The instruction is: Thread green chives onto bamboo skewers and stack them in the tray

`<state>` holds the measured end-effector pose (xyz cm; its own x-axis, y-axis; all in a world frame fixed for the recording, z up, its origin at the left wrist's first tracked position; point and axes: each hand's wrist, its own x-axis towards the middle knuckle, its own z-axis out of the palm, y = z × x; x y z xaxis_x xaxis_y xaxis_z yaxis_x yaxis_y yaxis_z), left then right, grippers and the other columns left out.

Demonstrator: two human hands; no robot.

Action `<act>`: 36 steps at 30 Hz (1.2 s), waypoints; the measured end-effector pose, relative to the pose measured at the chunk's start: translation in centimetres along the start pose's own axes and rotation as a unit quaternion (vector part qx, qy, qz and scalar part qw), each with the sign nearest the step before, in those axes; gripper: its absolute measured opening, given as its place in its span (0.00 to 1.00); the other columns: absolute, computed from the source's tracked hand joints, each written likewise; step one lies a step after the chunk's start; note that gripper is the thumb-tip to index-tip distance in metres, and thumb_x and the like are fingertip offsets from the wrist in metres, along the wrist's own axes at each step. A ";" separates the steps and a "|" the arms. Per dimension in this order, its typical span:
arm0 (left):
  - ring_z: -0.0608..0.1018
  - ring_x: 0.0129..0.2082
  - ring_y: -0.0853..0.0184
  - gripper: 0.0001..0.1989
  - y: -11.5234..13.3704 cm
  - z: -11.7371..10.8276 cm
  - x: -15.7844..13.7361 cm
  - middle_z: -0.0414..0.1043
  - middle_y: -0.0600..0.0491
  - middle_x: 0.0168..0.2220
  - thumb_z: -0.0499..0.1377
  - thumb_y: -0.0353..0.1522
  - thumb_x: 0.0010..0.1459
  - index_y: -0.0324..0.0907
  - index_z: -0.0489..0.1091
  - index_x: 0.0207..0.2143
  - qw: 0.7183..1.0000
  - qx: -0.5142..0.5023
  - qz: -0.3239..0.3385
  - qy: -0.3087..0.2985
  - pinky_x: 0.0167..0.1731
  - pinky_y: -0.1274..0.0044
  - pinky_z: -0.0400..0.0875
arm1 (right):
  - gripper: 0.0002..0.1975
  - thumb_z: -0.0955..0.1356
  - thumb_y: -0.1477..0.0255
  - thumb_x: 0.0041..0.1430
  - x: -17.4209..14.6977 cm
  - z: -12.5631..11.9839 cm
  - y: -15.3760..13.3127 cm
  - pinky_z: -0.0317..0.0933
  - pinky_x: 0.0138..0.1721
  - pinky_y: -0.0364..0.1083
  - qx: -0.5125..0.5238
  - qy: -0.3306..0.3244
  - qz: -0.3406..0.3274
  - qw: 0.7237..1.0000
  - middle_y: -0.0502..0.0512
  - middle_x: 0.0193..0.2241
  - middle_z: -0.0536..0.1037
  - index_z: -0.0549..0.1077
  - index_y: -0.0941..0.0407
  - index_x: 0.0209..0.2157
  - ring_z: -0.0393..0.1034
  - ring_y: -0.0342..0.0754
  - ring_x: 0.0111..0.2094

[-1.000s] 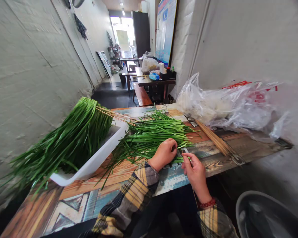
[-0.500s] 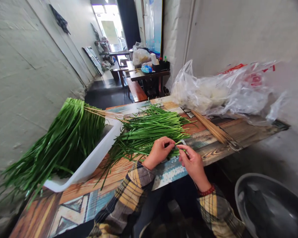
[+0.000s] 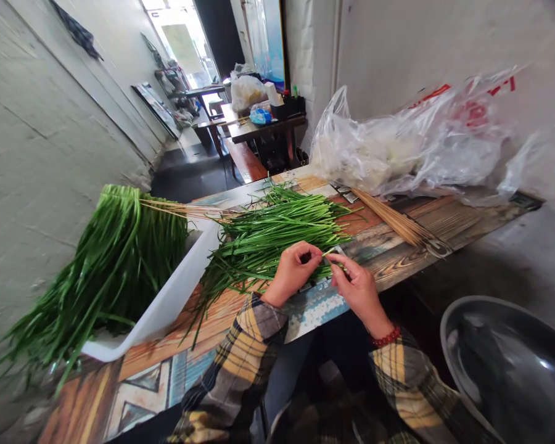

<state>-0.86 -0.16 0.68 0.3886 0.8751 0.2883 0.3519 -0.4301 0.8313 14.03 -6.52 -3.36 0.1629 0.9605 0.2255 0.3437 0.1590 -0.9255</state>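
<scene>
Over the near edge of a pile of green garlic chives (image 3: 287, 225), my two hands work close together. My left hand (image 3: 293, 271) is closed in a pinch on a chive stalk (image 3: 328, 252), whose pale cut end sticks out past the fingertips. Just to the right, my right hand (image 3: 354, 287) has its thumb and forefinger bent together near that stalk; what lies between them is too small to make out. Left of the pile, many chives threaded on skewers (image 3: 182, 209) hang in a thick bunch (image 3: 120, 246) over a white plastic tray (image 3: 166, 317).
A bundle of bamboo skewers (image 3: 391, 219) lies on the patterned wooden table (image 3: 231, 314), right of the pile. Clear plastic bags (image 3: 398, 148) stand behind it by the wall. A grey basin (image 3: 504, 370) is low at the right. Farther back are another table (image 3: 268, 128) and a bench (image 3: 246, 161).
The view has tilted slightly, so the scene sits a little higher and farther left. Both hands stay close together at the chive stalk, with only small finger movement.
</scene>
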 end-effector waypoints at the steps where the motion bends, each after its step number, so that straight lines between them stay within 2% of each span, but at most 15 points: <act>1: 0.72 0.27 0.72 0.05 0.0 0.0 0.0 0.72 0.53 0.27 0.58 0.29 0.55 0.37 0.73 0.28 1.000 0.000 0.001 0.002 0.30 0.81 0.66 | 0.16 0.62 0.65 0.61 0.0 0.0 0.0 0.60 0.21 0.41 -0.001 -0.001 -0.002 1.000 0.48 0.19 0.73 0.74 0.54 0.47 0.67 0.42 0.18; 18: 0.72 0.28 0.72 0.06 0.3 0.1 0.0 0.71 0.54 0.26 0.57 0.25 0.54 0.38 0.71 0.25 0.998 0.036 0.056 0.007 0.30 0.80 0.64 | 0.17 0.63 0.65 0.61 -0.1 0.1 0.0 0.58 0.20 0.41 -0.010 0.010 0.017 1.000 0.47 0.17 0.71 0.74 0.56 0.47 0.65 0.42 0.17; 21: 0.71 0.28 0.72 0.07 0.3 0.1 0.0 0.70 0.54 0.26 0.57 0.25 0.54 0.38 0.72 0.26 0.996 0.046 0.070 0.002 0.30 0.80 0.64 | 0.20 0.63 0.64 0.60 0.0 0.0 -0.2 0.58 0.20 0.41 -0.013 0.011 0.025 1.000 0.47 0.18 0.71 0.70 0.57 0.51 0.65 0.42 0.16; 26: 0.71 0.29 0.72 0.06 0.1 0.0 -0.2 0.70 0.54 0.28 0.57 0.25 0.55 0.39 0.72 0.27 0.995 0.062 0.077 0.009 0.31 0.79 0.64 | 0.24 0.62 0.65 0.61 0.0 0.0 -0.4 0.57 0.19 0.40 -0.006 0.002 0.025 1.000 0.44 0.17 0.69 0.63 0.53 0.59 0.63 0.41 0.16; 36: 0.71 0.30 0.71 0.07 0.0 0.1 -0.2 0.70 0.53 0.29 0.55 0.26 0.56 0.39 0.71 0.27 0.994 0.070 0.084 -0.028 0.32 0.79 0.64 | 0.18 0.63 0.66 0.61 -0.1 0.2 -0.5 0.57 0.20 0.41 0.012 0.012 0.022 1.000 0.45 0.18 0.69 0.66 0.55 0.51 0.64 0.42 0.17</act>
<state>-0.82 -0.41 0.55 0.4971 0.7764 0.3874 0.3912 -0.5991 0.6986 13.68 -6.61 -2.99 0.1995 0.9609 0.1918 0.3139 0.1228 -0.9415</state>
